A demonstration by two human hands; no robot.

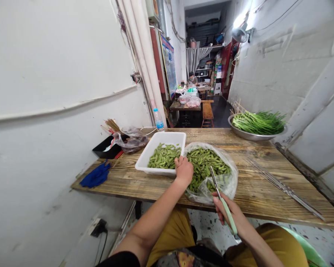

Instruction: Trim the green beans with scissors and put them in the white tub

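My left hand reaches into a clear plastic bag full of green soybean pods, its fingers curled down among them; what they grip is hidden. My right hand is closed on a pair of scissors with pale green handles, blades pointing up over the bag's near side. A white rectangular tray just left of the bag holds more green pods.
A wooden table carries a metal bowl of long green stalks at the far right, metal skewers, a blue cloth, a black tray with a crumpled bag and a water bottle. A person sits far down the corridor.
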